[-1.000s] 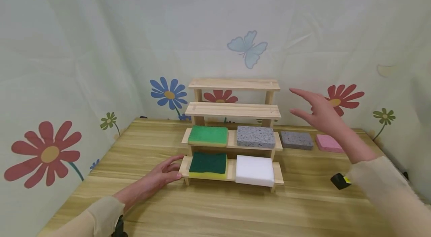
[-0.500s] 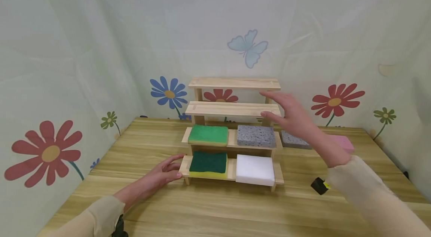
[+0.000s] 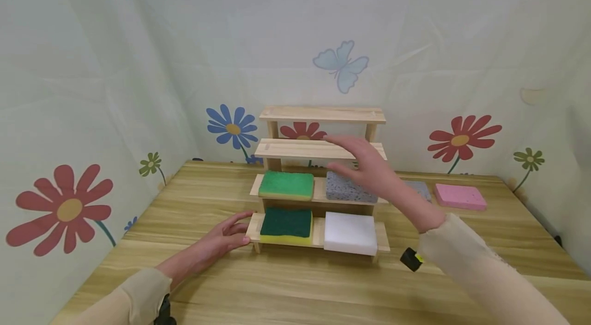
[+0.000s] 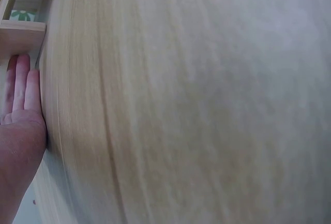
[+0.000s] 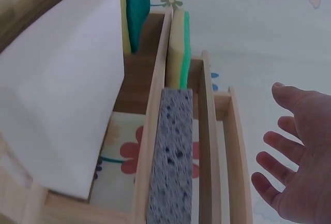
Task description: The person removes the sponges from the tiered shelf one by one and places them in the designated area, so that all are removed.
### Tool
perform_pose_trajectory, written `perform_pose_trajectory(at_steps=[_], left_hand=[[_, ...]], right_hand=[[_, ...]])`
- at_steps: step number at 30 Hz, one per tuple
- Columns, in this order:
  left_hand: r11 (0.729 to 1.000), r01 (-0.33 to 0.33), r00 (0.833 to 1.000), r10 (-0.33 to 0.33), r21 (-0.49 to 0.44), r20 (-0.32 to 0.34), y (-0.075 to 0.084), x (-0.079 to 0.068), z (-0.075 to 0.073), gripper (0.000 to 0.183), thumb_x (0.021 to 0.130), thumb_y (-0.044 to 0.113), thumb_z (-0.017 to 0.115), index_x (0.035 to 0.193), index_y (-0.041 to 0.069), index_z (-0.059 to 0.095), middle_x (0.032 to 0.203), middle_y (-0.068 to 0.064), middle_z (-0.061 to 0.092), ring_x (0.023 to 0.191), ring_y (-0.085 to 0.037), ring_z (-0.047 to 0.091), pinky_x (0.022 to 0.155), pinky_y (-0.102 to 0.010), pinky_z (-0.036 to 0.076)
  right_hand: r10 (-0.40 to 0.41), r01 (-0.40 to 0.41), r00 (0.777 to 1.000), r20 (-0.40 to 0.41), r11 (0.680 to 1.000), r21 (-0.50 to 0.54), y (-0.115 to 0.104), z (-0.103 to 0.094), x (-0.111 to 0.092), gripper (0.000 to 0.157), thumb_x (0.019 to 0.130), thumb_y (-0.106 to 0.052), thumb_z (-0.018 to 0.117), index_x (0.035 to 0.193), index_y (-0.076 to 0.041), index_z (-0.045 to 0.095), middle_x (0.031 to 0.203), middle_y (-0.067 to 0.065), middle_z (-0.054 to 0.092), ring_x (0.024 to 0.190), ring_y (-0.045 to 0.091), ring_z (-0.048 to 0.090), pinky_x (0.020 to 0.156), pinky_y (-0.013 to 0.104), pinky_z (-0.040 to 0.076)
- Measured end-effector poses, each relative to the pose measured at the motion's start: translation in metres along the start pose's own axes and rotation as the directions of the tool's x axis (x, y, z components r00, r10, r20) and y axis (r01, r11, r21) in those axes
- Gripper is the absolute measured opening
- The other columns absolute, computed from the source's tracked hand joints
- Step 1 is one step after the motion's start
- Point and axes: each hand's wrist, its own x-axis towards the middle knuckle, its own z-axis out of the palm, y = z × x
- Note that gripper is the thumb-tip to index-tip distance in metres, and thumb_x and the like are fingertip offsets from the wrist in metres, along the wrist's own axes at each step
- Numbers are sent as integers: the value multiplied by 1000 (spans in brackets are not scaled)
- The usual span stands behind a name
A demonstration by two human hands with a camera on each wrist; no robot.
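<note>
A tiered wooden rack (image 3: 318, 148) stands on the table. At the left end of its lowest step, my left hand (image 3: 219, 240) grips the board between thumb and forefinger; the left wrist view shows the other fingers (image 4: 21, 84) stretched by the board's end. My right hand (image 3: 369, 166) is held in the air by the right half, thumb and fingers apart, holding nothing. It partly covers a speckled grey sponge (image 3: 346, 189). Left of that lies a green-topped sponge (image 3: 286, 185). The lowest step carries a dark green and yellow sponge (image 3: 286, 225) and a white sponge (image 3: 350, 232).
Right of the rack, a darker grey sponge (image 3: 419, 190) lies on the table (image 3: 277, 289), partly behind my right forearm. Beyond it is a pink sponge (image 3: 460, 197). A curtain (image 3: 277, 17) printed with flowers and butterflies hangs close behind the rack.
My right hand has moved left, from beside the rack to in front of its right half, still holding nothing. My left hand and the sponges have stayed in place.
</note>
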Motion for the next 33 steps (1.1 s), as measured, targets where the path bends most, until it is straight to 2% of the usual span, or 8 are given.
perform_pose_trajectory(at_steps=[11, 19, 24, 27, 30, 33], left_hand=[[1000, 13, 1000, -14, 19, 7, 2, -1, -1, 70, 100, 22, 59, 158, 20, 19, 156, -18, 37, 129, -13, 53, 110, -31, 42], [1000, 10, 1000, -10, 14, 9, 2, -1, 0, 70, 99, 22, 59, 158, 20, 20, 156, -17, 37, 129, -14, 53, 110, -31, 42], [1000, 11, 1000, -11, 21, 7, 2, -1, 0, 69, 100, 22, 59, 158, 21, 20, 155, -18, 38, 129, -14, 53, 112, -33, 41], [1000, 7, 1000, -7, 22, 9, 1, -1, 0, 69, 100, 22, 58, 158, 21, 20, 155, -18, 38, 129, -14, 53, 111, -34, 41], [1000, 5, 1000, -5, 22, 10, 1, -1, 0, 69, 100, 22, 58, 158, 21, 20, 155, -18, 38, 128, -13, 53, 111, -33, 41], [1000, 8, 1000, -8, 21, 8, 2, -1, 0, 70, 100, 23, 58, 158, 21, 20, 156, -18, 37, 129, -14, 53, 111, -33, 41]], right_hand=[[-16, 14, 999, 41, 999, 34, -15, 35, 12, 59, 93, -29, 70, 146, -14, 49, 147, 6, 55, 133, 27, 50, 110, 50, 40], [33, -36, 995, 97, 999, 32, -24, 54, 20, 60, 92, -34, 70, 146, -17, 49, 146, 3, 56, 128, 25, 52, 106, 47, 45], [71, -74, 986, 151, 997, 17, -25, 63, 23, 63, 92, -38, 69, 148, -20, 46, 147, 2, 54, 118, 22, 54, 97, 42, 49], [84, -87, 983, 162, 996, 13, -25, 67, 24, 64, 92, -40, 69, 148, -20, 46, 148, 1, 53, 125, 23, 53, 102, 43, 48], [95, -97, 981, 168, 995, 4, -24, 72, 25, 63, 92, -42, 68, 148, -21, 46, 149, 1, 52, 135, 24, 48, 112, 47, 41], [114, -114, 977, 178, 993, -10, -24, 76, 25, 64, 92, -44, 67, 148, -21, 46, 150, 0, 51, 140, 24, 44, 115, 48, 37]])
